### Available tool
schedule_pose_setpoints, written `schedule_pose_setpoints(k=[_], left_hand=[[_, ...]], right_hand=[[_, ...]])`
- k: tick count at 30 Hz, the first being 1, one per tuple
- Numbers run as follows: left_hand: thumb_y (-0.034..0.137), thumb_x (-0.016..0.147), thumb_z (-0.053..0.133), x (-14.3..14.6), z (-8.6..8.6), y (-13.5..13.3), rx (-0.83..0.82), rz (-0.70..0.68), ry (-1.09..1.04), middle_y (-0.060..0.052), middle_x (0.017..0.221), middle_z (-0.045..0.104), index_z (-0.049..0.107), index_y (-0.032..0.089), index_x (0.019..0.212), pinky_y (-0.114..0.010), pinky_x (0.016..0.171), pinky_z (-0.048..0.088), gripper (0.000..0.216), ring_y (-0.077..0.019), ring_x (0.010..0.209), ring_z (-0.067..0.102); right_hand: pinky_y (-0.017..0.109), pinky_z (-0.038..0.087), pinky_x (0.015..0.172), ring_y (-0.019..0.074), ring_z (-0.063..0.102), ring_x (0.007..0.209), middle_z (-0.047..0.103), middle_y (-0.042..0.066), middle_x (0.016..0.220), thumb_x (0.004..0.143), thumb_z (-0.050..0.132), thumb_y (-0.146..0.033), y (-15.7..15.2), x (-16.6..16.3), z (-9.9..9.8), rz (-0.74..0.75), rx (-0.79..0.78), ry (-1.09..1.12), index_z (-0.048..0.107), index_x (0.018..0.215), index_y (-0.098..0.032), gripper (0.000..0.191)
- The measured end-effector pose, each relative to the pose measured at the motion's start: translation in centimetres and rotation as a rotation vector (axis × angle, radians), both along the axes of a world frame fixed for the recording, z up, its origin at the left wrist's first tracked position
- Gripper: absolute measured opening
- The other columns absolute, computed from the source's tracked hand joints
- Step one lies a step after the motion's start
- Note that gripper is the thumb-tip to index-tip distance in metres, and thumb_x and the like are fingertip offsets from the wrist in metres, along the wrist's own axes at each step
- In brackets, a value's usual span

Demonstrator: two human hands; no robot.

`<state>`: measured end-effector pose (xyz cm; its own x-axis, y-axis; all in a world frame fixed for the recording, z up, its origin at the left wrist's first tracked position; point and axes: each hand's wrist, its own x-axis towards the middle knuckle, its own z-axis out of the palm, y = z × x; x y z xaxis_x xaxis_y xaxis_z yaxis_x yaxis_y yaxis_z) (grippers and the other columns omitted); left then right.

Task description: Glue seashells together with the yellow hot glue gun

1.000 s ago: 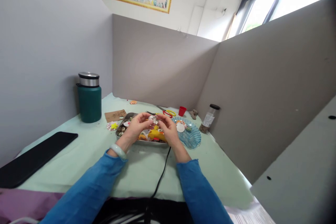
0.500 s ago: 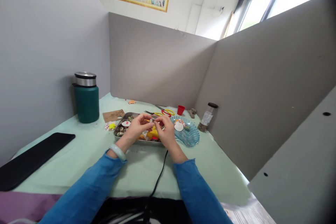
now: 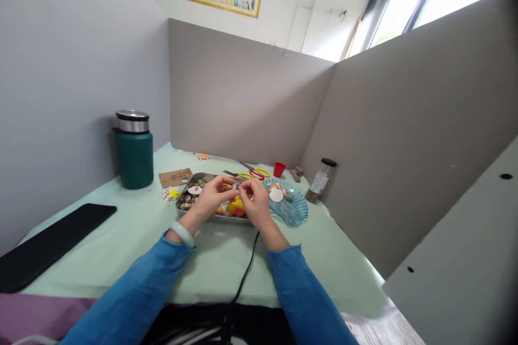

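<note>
Sleeves are plain blue, the bracelet pale green, the tablecloth mint. The tray is silver-grey, the plate translucent blue, the cup red, the flask dark teal

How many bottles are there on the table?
2. A green bottle stands on the left side of the table, and a clear bottle with a black lid is on the right, past the blue plate. I see no others.
</note>
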<state>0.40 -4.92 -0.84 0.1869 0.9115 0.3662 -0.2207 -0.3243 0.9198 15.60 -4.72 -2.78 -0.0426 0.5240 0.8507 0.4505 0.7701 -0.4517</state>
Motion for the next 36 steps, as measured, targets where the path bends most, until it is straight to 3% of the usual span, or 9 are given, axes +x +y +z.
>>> schedule_pose_setpoints(k=[5,11,15,21,28,36], left_hand=[[0.033,0.057,0.088,-0.17,-0.31,0.17,-0.031,-0.005,-0.025,0.001,0.074,0.065,0.062,0.016,0.088,-0.029,0.064,0.052,0.044,-0.0129,0.062,0.061],[0.035,0.067,0.084,-0.64,-0.31,0.43,-0.113,-0.058,-0.219,-0.004,0.085,0.069,0.064,0.013,0.096,-0.030,0.071,0.055,0.041,-0.0133,0.070,0.065],[0.030,0.067,0.085,-0.71,0.12,0.10,-0.140,-0.115,-0.277,-0.007,0.095,0.071,0.067,0.013,0.097,-0.030,0.077,0.055,0.039,-0.0161,0.081,0.067],[0.027,0.067,0.084,-0.60,-0.17,0.10,-0.111,-0.150,-0.257,-0.007,0.095,0.073,0.072,0.014,0.097,-0.030,0.081,0.054,0.034,-0.0164,0.083,0.068],[0.032,0.069,0.082,-0.66,-0.61,0.48,-0.082,-0.166,-0.189,-0.008,0.095,0.074,0.074,0.016,0.100,-0.031,0.080,0.054,0.036,-0.0184,0.084,0.068],[0.031,0.064,0.085,-0.51,-0.33,0.14,-0.096,-0.097,-0.193,-0.004,0.084,0.070,0.071,0.015,0.091,-0.029,0.073,0.054,0.034,-0.0152,0.075,0.065]], right_hand=[[0.030,0.046,0.068,0.0174,0.055,0.074,0.059,0.003,0.080,0.090,0.054,-0.026,-0.21,0.07,0.06,-0.005,-0.008,0.000,0.058,0.079,-0.022,0.012],[0.033,0.047,0.075,0.0187,0.058,0.082,0.064,0.005,0.088,0.095,0.049,-0.027,-0.43,0.20,0.33,0.015,0.010,0.057,0.061,0.091,-0.021,0.014],[0.031,0.047,0.068,0.0167,0.055,0.072,0.063,0.005,0.091,0.090,0.061,-0.032,-0.33,0.14,0.07,0.029,-0.032,0.021,0.062,0.096,-0.021,0.013],[0.033,0.049,0.071,0.0166,0.055,0.073,0.063,0.007,0.100,0.085,0.066,-0.030,-0.33,0.01,-0.05,0.037,-0.026,-0.024,0.062,0.111,-0.021,0.027],[0.033,0.050,0.073,0.0182,0.057,0.079,0.063,0.009,0.105,0.087,0.062,-0.027,-0.54,0.00,0.06,0.054,-0.023,-0.046,0.063,0.112,-0.021,0.025],[0.033,0.050,0.074,0.0196,0.059,0.086,0.064,0.008,0.102,0.087,0.063,-0.028,-0.54,-0.01,0.07,0.077,-0.022,-0.075,0.064,0.109,-0.022,0.023]])
